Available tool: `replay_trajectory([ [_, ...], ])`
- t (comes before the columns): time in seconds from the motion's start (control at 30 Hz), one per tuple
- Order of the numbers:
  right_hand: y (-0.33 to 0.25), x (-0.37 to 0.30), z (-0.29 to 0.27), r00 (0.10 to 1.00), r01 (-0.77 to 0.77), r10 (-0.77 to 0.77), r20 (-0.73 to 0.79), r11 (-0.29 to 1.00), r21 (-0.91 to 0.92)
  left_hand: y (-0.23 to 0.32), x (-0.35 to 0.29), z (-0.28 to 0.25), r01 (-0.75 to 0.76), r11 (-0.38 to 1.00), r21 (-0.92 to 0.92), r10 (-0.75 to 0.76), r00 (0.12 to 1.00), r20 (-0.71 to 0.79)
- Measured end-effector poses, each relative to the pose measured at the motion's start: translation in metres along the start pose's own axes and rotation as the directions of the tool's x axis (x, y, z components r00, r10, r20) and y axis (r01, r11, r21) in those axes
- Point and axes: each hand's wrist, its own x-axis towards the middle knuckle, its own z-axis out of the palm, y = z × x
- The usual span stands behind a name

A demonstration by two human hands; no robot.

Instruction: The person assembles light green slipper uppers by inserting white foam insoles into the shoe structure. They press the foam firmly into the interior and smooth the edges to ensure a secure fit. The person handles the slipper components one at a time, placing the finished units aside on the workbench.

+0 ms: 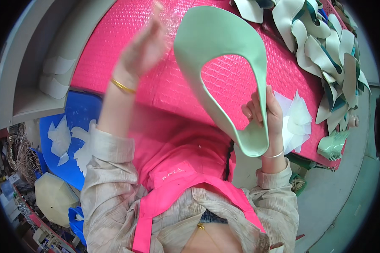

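Observation:
A pale green shoe upper (217, 36), a curved piece with a large opening in it, is held up over the pink table cover (156, 84). My right hand (271, 111) grips its narrow end, fingers inside the opening and thumb on the outer side. To the left of the piece, my left hand (142, 52) is raised above the cover, blurred by motion. Its fingers are stretched out, apart from the piece, and nothing shows in them.
Thin white sheets (299, 120) lie beside my right wrist. A heap of white and green shoe pieces (321, 50) covers the far right, with a stack of green pieces (332, 145) nearer. At left are a grey shelf (33, 25) and a blue chair (78, 109) with white scraps.

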Motion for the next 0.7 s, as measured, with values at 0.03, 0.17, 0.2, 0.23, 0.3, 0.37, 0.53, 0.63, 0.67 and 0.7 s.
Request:
replay_trajectory([
  [0.03,-0.002,0.006,-0.013,0.998,-0.020,0.012,-0.059,0.991,-0.134,-0.016,-0.007,-0.003,0.179,0.948,-0.262,-0.188,0.982,-0.011],
  [0.17,-0.022,0.032,-0.041,0.913,-0.140,-0.257,-0.318,0.533,-0.834,-0.044,-0.017,0.007,0.192,0.979,0.071,-0.177,0.968,-0.175],
  [0.2,-0.029,0.033,-0.040,0.829,-0.034,-0.551,-0.095,0.119,-0.992,-0.046,-0.017,0.012,0.188,0.976,0.111,-0.154,0.953,-0.260],
  [0.23,-0.037,0.039,-0.030,0.693,-0.013,-0.682,0.235,-0.338,-0.941,-0.047,-0.016,0.014,0.178,0.980,0.085,-0.148,0.948,-0.282],
  [0.3,-0.027,0.041,0.021,0.874,0.040,-0.475,0.100,-0.134,-0.990,-0.047,-0.017,0.017,0.153,0.987,0.038,-0.132,0.935,-0.329],
  [0.37,0.003,0.051,0.043,0.955,-0.002,-0.294,0.031,-0.112,-0.994,-0.048,-0.015,0.027,0.117,0.993,0.022,-0.104,0.937,-0.333],
  [0.53,0.040,0.087,0.042,0.946,0.096,-0.276,0.172,-0.268,-0.959,-0.052,-0.013,0.038,-0.049,0.986,0.160,0.124,0.858,-0.498],
  [0.63,0.055,0.081,0.045,0.896,0.135,-0.339,0.287,-0.407,-0.903,-0.050,-0.005,0.028,-0.028,0.997,0.075,0.063,0.859,-0.508],
  [0.67,0.062,0.076,0.043,0.887,0.115,-0.350,0.302,-0.465,-0.878,-0.054,-0.006,0.028,-0.003,0.997,0.078,0.043,0.854,-0.519],
  [0.7,0.066,0.071,0.042,0.875,0.098,-0.360,0.323,-0.522,-0.847,-0.059,-0.006,0.028,0.019,0.996,0.082,0.028,0.849,-0.527],
])
